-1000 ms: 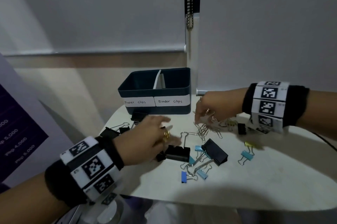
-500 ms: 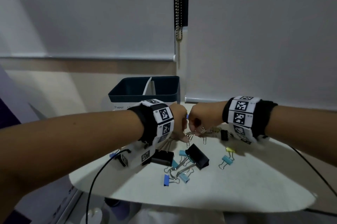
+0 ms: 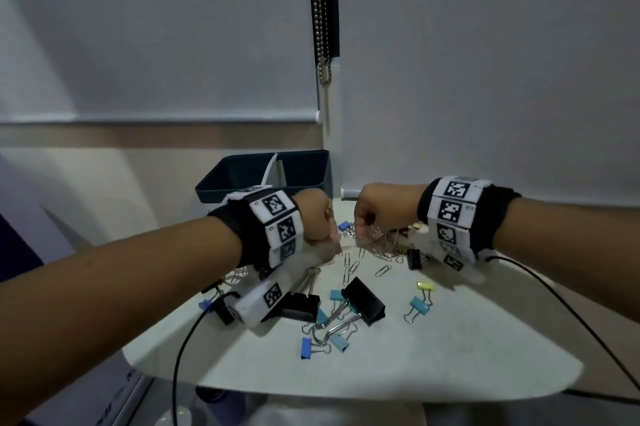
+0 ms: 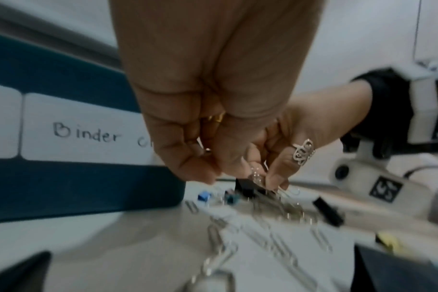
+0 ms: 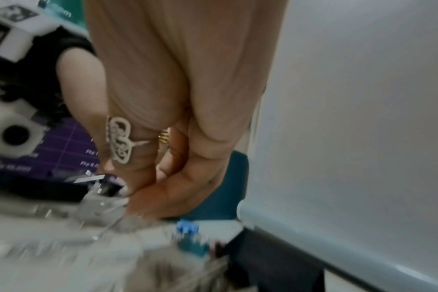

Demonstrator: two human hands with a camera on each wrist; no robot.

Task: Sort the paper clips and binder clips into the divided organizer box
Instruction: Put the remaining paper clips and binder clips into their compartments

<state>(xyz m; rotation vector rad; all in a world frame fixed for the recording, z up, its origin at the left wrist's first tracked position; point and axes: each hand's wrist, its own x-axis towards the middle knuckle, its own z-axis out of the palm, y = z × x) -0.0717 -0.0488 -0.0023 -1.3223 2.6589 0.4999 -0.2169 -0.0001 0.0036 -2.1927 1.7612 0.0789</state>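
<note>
Silver wire paper clips (image 3: pixel 375 245) tangled in heap directly beneath both hands, on white table (image 3: pixel 450 339) just in front of dark blue organizer box (image 3: pixel 304 169); right hand (image 3: pixel 379 209) fingertips pinching cluster of clips; left hand (image 3: pixel 317 217) fingers curled, contents unclear; hands near-touching, equally close to heap; loose clips lie mixed-axis nearer viewer; black binder clip (image 3: pixel 365 301) glossy, wedge-shaped, well apart.

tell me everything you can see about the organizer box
The organizer box is dark blue-green, looks plastic, open-topped, and stands upright at the table's far edge behind both hands. A white divider splits it into two compartments. White labels sit on its front; the left wrist view reads "Binder" on one. Its contents are hidden.
</note>
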